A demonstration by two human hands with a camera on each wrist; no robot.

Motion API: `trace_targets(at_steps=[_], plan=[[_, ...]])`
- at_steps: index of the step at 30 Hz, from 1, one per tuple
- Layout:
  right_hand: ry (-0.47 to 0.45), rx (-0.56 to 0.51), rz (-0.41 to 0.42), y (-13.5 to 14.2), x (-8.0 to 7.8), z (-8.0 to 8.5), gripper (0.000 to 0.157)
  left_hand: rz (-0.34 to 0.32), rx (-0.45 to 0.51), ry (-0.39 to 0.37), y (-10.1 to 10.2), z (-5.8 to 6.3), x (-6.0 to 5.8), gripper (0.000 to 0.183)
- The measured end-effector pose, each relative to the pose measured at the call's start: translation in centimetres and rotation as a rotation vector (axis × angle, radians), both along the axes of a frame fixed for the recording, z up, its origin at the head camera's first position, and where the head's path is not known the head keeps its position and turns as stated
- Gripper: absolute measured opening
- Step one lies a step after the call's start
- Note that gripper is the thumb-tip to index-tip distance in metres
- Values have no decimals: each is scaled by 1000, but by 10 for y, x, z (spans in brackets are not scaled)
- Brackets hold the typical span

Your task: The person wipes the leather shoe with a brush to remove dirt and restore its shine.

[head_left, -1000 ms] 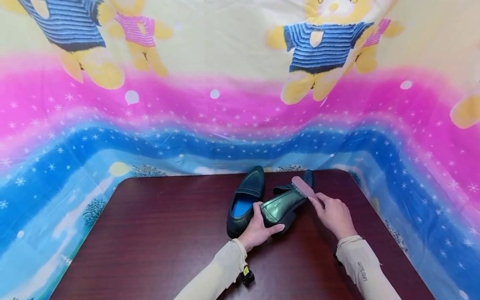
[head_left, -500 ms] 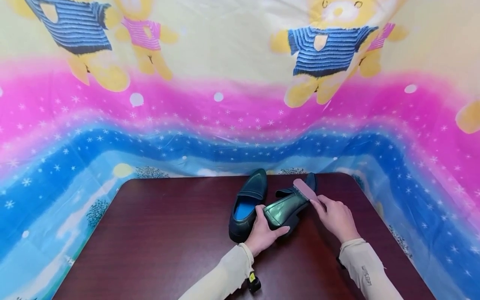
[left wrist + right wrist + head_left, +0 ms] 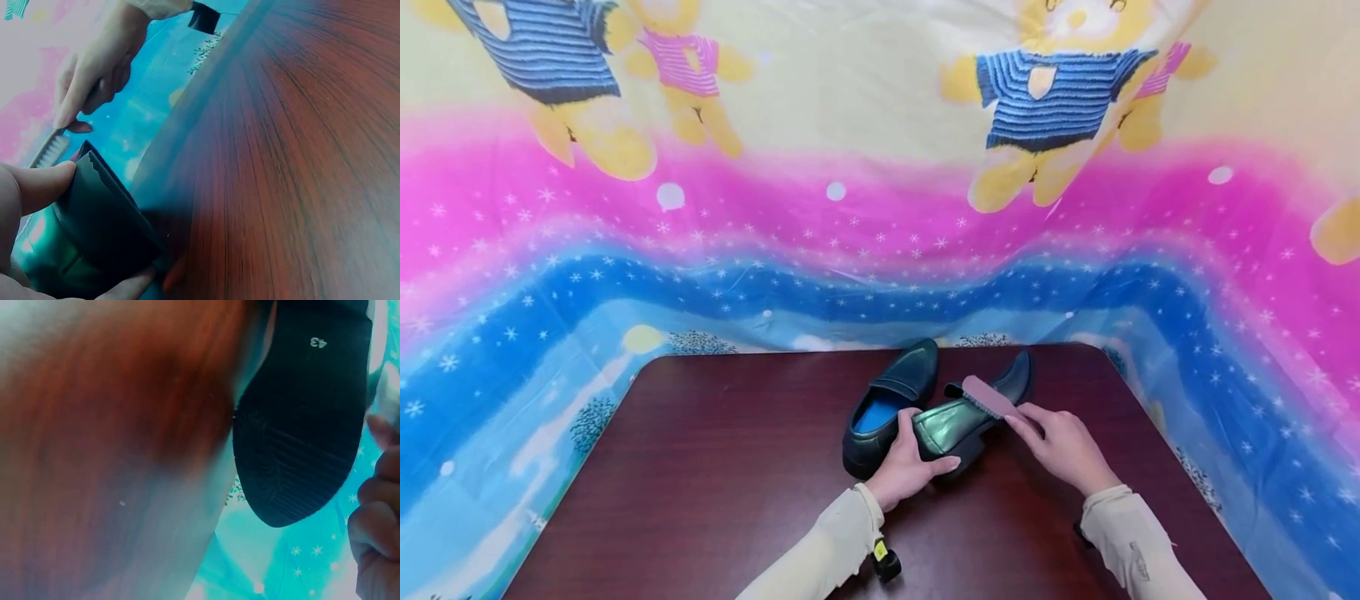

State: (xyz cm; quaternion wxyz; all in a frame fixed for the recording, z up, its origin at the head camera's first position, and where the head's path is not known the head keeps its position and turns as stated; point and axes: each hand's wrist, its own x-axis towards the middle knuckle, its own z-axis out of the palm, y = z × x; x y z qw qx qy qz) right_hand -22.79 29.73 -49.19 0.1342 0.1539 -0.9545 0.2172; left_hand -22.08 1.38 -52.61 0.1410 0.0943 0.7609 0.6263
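Grips tilted shoe (image 3: 949, 427) at the back with left hand (image 3: 902, 468); holds brush (image 3: 987, 396) in right hand (image 3: 1063, 444), against shoe's side.

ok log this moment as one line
left hand: grips dark leather loafer by heel; right hand: holds pink bristle brush at loafer's side; matching loafer: upright on brown wooden table

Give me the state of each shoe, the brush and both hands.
Held shoe: tipped on its side, sole turned toward the person's right.
Other shoe: upright on the table, opening facing up.
Brush: held, bristles toward the held shoe.
Left hand: gripping the held shoe's heel end.
Right hand: gripping the brush.
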Motion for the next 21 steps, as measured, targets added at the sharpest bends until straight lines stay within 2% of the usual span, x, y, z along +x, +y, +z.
trace_targets(at_steps=[3, 10, 15, 21], plan=[[4, 11, 24, 1, 4, -1, 22, -16, 11, -16, -5, -2, 0, 89], [-45, -13, -13, 7, 1, 5, 38, -30, -1, -8, -8, -2, -2, 91], [-84, -33, -81, 18, -8, 9, 46, -31, -9, -8, -7, -1, -2, 92], [-38, -26, -173, 38, -19, 9, 46, -26, -26, -9, -8, 0, -1, 92]])
